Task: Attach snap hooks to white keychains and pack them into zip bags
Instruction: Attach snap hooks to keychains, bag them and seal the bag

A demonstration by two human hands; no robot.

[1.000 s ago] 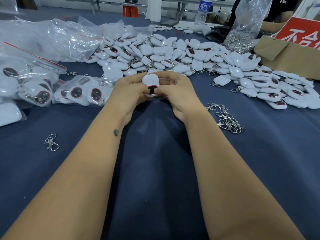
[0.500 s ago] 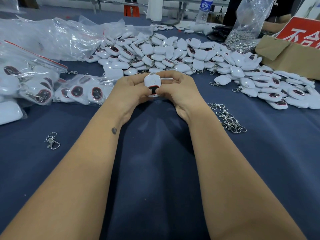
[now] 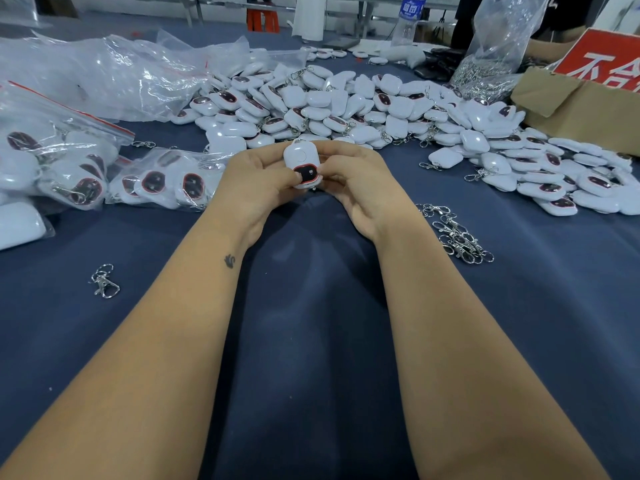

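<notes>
Both hands: left hand (image 3: 256, 178) and right hand (image 3: 356, 181) pinching white keychain (image 3: 302, 165) at centre, above surface (image 3: 311, 341). Keychain raised slightly since second ago. Hook not visible; attachment likely unfinished. Spare hooks (image 3: 457, 233) right.

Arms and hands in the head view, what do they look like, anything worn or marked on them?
Both forearms are bare, with no sleeves in view. The left hand and right hand wear no gloves, and no rings, watch or bracelets show. The one marking is a small dark tattoo on the left forearm just below the wrist; its design is too small to tell.
</notes>
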